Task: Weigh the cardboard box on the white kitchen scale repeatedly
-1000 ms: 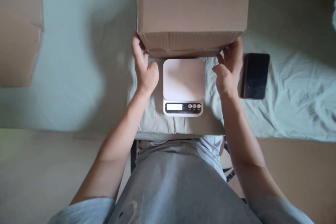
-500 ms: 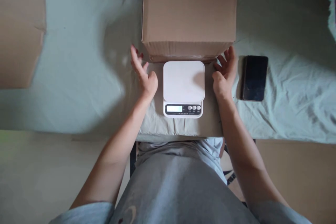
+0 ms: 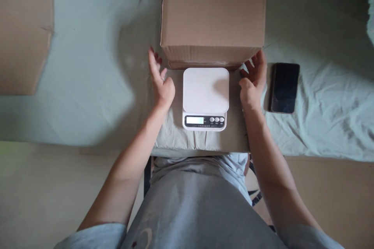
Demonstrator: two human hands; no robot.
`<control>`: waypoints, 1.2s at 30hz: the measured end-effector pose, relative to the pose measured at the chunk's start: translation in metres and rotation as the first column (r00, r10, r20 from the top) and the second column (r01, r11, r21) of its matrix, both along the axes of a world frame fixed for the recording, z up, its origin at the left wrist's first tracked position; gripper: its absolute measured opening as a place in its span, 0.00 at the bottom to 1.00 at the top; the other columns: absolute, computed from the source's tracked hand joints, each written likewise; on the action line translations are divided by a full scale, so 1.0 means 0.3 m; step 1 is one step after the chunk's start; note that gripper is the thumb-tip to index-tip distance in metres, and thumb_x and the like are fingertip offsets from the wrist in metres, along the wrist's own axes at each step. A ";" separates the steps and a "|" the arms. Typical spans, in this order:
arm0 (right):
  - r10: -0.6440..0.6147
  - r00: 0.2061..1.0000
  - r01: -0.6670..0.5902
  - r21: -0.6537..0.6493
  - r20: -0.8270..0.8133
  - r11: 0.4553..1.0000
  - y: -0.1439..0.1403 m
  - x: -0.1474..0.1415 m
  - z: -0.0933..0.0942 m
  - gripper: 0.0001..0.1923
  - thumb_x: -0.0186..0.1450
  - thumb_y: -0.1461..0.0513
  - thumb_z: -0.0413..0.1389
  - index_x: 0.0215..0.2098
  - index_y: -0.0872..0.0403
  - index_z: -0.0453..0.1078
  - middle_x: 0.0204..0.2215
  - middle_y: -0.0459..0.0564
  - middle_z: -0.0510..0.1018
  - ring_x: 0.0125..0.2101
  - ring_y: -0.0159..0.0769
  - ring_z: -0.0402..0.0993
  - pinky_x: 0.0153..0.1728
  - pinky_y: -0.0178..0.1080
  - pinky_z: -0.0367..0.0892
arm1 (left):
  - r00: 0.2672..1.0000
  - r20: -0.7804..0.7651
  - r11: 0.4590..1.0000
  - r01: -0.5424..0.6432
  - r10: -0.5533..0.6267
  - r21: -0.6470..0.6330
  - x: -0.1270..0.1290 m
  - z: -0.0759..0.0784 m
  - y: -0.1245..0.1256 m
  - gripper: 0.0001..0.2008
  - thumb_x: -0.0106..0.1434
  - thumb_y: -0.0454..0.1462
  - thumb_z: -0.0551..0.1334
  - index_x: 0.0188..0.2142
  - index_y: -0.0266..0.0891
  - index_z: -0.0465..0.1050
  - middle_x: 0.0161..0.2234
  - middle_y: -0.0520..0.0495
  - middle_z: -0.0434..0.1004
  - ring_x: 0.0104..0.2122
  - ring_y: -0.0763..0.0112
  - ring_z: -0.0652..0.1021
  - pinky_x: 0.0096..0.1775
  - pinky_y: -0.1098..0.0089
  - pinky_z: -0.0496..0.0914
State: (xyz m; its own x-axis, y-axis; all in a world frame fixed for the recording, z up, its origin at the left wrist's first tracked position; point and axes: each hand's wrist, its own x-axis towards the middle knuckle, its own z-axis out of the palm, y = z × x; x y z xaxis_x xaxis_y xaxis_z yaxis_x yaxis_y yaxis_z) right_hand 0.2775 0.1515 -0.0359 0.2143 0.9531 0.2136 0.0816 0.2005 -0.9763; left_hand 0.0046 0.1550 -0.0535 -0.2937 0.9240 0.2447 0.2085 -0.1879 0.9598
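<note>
Bed sheet (image 3: pixel 87 66): pale green, wrinkly.
Box (image 3: pixel 213 19): big, brown, shut, behind the scale; inside hidden.
Scale (image 3: pixel 205 97): white, nothing on top.
Left hand (image 3: pixel 160 81): fingers wide, holding nothing, near box corner.
Right hand (image 3: pixel 253 79): same.
Phone (image 3: pixel 284 87): black, beside right hand.

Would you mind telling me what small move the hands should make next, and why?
Probably close both hands onto the cardboard box's lower corners. The left hand and right hand are open beside them, seemingly not gripping, and the box stands just behind the white scale, whose platform is bare.
</note>
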 end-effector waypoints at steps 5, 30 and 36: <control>0.066 0.998 -0.065 -0.020 0.014 0.998 0.041 -0.015 0.052 0.36 0.48 0.60 0.56 0.55 0.37 0.60 0.57 0.42 0.68 0.59 0.45 0.65 0.58 0.54 0.65 | 0.998 0.021 0.998 0.063 -0.063 -0.001 -0.003 0.047 0.084 0.39 0.59 0.42 0.63 0.66 0.61 0.46 0.67 0.54 0.56 0.69 0.62 0.56 0.67 0.56 0.54; -0.021 0.999 0.022 0.015 -0.033 1.000 -0.424 -0.061 0.185 0.31 0.48 0.61 0.58 0.51 0.40 0.65 0.54 0.46 0.73 0.60 0.46 0.66 0.61 0.58 0.62 | 0.995 -0.046 0.995 0.083 -0.085 -0.050 0.071 0.292 -0.445 0.42 0.53 0.28 0.56 0.64 0.60 0.51 0.68 0.58 0.55 0.67 0.66 0.60 0.67 0.58 0.59; 0.010 0.998 -0.009 0.005 -0.068 1.000 -0.418 -0.037 0.146 0.30 0.47 0.62 0.59 0.50 0.43 0.65 0.55 0.47 0.72 0.62 0.46 0.62 0.61 0.57 0.60 | 0.995 -0.039 0.995 0.087 -0.088 -0.042 0.057 0.257 -0.441 0.41 0.53 0.28 0.57 0.65 0.56 0.51 0.68 0.53 0.55 0.68 0.63 0.58 0.66 0.59 0.59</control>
State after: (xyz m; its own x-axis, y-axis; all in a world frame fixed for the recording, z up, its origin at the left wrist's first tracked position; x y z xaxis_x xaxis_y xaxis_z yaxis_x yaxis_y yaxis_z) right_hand 0.2664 0.0261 0.0079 0.2195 0.9543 0.2030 0.0129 0.2052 -0.9786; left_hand 0.0216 0.0226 0.0235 -0.2018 0.9550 0.2174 0.2325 -0.1689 0.9578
